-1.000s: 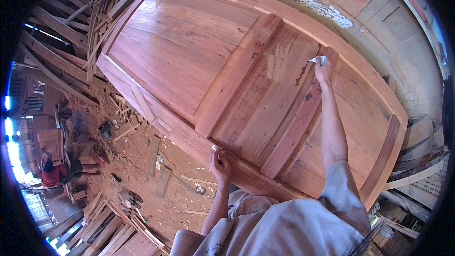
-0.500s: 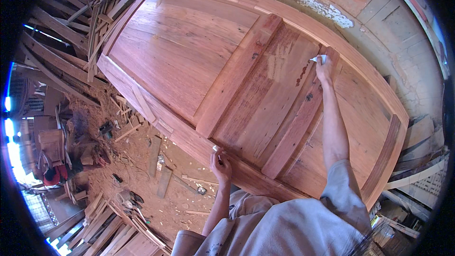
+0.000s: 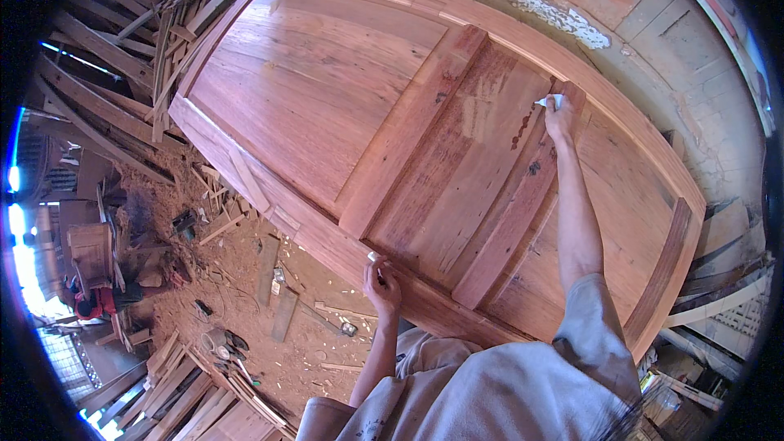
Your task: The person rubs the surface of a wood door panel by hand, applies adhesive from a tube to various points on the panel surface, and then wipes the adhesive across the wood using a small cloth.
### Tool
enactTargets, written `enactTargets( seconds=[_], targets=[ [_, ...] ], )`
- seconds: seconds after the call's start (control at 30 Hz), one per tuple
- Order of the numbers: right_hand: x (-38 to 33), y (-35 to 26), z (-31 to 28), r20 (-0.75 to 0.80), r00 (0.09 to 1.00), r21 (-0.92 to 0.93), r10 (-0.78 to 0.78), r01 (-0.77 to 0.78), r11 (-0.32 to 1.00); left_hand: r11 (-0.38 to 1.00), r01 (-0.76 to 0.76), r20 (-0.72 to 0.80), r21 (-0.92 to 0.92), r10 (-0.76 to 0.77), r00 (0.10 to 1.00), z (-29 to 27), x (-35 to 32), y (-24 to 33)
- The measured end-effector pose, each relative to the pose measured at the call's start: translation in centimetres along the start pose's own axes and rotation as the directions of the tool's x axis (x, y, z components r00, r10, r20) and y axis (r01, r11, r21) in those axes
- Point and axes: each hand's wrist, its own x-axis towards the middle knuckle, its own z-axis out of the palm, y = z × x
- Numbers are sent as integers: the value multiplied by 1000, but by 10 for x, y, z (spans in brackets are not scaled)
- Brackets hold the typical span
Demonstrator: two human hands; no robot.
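My right hand (image 3: pixel 559 121) is closed around a small white squeeze bottle (image 3: pixel 552 101), its narrow tip pointing left, over the far end of a crossbar on a large reddish wooden door panel (image 3: pixel 302 98). Just left of the tip, a broken row of dark wet-looking spots (image 3: pixel 523 129) runs along the recessed board. Near the panel's front edge, my left hand (image 3: pixel 382 287) is closed with a small white piece (image 3: pixel 373 256) at its fingertips; its kind is too small to make out. Pale smeared marks (image 3: pixel 486 110) lie on the same recessed board.
Wood strips (image 3: pixel 171 49) are piled beyond the panel's left end. Sawdust, offcuts and a loose plank (image 3: pixel 283 313) cover the floor at left. Another person in red (image 3: pixel 102 302) is low down at far left. A wall (image 3: pixel 653 57) stands behind the panel.
Both my hands stay almost in place, the bottle still at the crossbar's far end. The view shifts very slightly. At far left the person in red has changed posture.
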Motion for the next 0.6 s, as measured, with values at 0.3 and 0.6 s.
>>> enactTargets(
  seconds=[0.3, 0.6],
  targets=[
    [-11, -16, -10, -21, 1000, 71, -11, 13, 997, 997, 78, 5, -29, -78, 997, 0, 0, 1],
    [-13, -9, -7, -78, 994, 164, -75, 87, 983, 999, 40, 12, -29, -40, 999, 2, -1, -1]
  ],
)
